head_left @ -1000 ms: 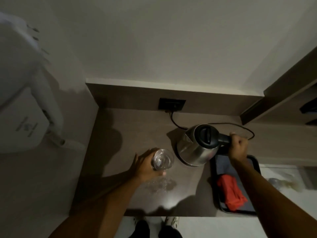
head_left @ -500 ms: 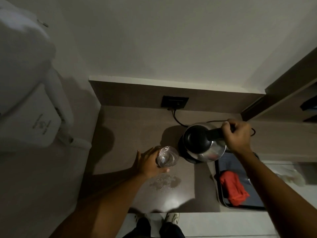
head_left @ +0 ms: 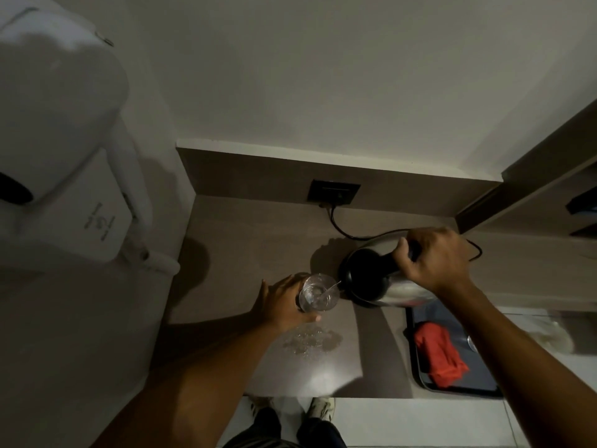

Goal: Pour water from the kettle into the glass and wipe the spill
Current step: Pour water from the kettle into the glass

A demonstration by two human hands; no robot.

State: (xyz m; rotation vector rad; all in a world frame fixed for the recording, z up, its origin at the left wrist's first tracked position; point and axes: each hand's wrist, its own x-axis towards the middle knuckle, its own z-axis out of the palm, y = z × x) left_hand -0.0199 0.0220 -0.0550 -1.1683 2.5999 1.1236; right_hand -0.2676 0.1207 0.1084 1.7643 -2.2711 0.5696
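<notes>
My right hand [head_left: 434, 257] grips the black handle of the steel kettle [head_left: 371, 279], which is lifted and tipped left toward the clear glass [head_left: 318, 293]. A thin stream of water runs from the spout into the glass. My left hand [head_left: 284, 302] wraps around the left side of the glass, which stands on the brown counter [head_left: 245, 253]. A patch of spilled water [head_left: 311, 341] lies on the counter just in front of the glass. A red cloth [head_left: 437, 352] rests on a dark tray [head_left: 478, 383] at the right.
A black power cord [head_left: 342, 229] runs from the wall socket [head_left: 333, 191] behind the kettle. A white wall-mounted appliance [head_left: 58, 140] hangs at the left. A shelf unit [head_left: 549, 195] borders the counter at the right. My shoes [head_left: 319, 409] show below the counter's front edge.
The kettle has been lifted and tilted further left over the glass, and water now streams in. My left hand has kept hold of the glass.
</notes>
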